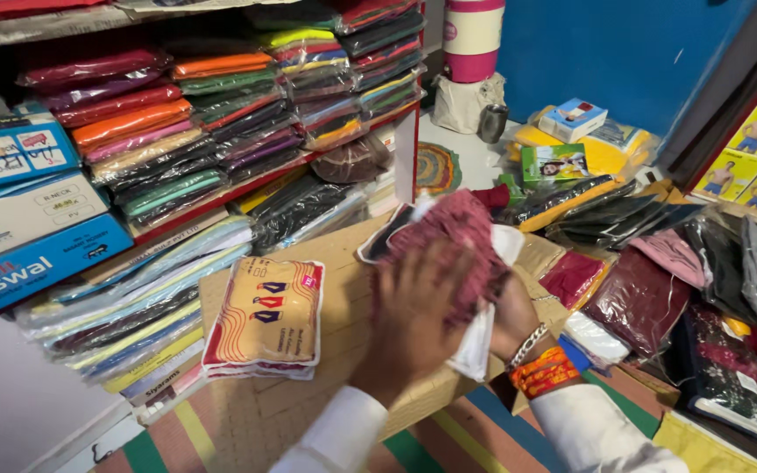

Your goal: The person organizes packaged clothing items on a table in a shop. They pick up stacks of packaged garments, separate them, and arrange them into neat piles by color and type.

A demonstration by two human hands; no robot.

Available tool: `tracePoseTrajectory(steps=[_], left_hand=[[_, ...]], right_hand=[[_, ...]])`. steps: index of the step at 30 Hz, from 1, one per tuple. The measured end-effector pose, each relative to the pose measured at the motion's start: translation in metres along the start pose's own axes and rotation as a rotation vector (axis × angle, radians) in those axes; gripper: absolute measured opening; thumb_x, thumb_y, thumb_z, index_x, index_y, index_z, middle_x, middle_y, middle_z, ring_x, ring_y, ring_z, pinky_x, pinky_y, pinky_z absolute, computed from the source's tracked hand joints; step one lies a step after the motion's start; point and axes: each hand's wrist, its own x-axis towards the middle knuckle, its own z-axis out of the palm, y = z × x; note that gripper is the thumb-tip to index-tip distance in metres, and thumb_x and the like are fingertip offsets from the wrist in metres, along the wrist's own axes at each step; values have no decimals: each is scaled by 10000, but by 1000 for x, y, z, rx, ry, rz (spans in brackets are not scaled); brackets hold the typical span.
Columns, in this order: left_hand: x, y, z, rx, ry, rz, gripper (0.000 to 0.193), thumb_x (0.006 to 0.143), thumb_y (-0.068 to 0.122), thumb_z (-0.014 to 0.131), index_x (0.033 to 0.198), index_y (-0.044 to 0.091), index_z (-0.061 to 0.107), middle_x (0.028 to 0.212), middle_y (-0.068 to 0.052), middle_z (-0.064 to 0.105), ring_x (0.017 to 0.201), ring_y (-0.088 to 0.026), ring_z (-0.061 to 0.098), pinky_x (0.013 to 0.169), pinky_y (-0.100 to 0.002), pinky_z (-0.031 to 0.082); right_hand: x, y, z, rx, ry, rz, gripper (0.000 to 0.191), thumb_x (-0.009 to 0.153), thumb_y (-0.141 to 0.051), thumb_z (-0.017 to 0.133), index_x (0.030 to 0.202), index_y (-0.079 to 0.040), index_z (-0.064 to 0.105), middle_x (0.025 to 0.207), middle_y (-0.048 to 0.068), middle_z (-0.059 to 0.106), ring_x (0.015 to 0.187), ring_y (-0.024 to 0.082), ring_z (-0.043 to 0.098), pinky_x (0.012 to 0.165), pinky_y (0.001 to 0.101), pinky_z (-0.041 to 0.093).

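My left hand [413,311] lies flat with fingers spread on a maroon knitted garment [457,236] that sits partly inside a clear-and-white plastic packet [482,346]. My right hand [512,317], with a silver bracelet and orange threads at the wrist, grips the packet's right side from below. Both hands are blurred by motion. The bundle hovers over a tan woven mat [343,263]. A stack of flat yellow-and-red packets [266,320] lies on the mat just left of my hands.
Shelves of folded coloured cloth in plastic [221,114] and blue and white boxes [24,219] fill the left. Dark and maroon packed garments [641,298] crowd the right. A pink-and-white jug [472,39], small boxes [571,118] and a blue wall stand behind.
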Motion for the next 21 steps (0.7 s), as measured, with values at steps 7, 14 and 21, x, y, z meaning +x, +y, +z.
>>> tracePoseTrajectory(steps=[7, 14, 21], left_hand=[[17, 3, 6, -615, 407, -358, 569, 1066, 345, 492, 1566, 85, 410, 1595, -201, 476, 1498, -353, 460, 1236, -525, 362], [-12, 35, 32, -83, 99, -43, 844, 833, 278, 690, 1578, 66, 355, 1583, -235, 370, 1460, -456, 294, 1197, -577, 175], [19, 9, 11, -208, 520, -430, 611, 1004, 287, 571, 1562, 91, 417, 1633, -140, 431, 1556, -362, 397, 1317, -524, 290]], right_hand=[[1, 19, 26, -232, -185, -43, 568, 1022, -402, 575, 1477, -69, 501, 1413, 136, 609, 1234, 274, 620, 1088, 440, 491], [-27, 27, 56, 305, -316, -271, 651, 948, -483, 536, 1502, -152, 452, 1527, 86, 530, 1367, 309, 532, 1139, 465, 389], [4, 14, 11, 77, -234, 49, 617, 1049, -502, 520, 1508, -90, 511, 1534, 130, 500, 1393, 320, 474, 1200, 503, 373]])
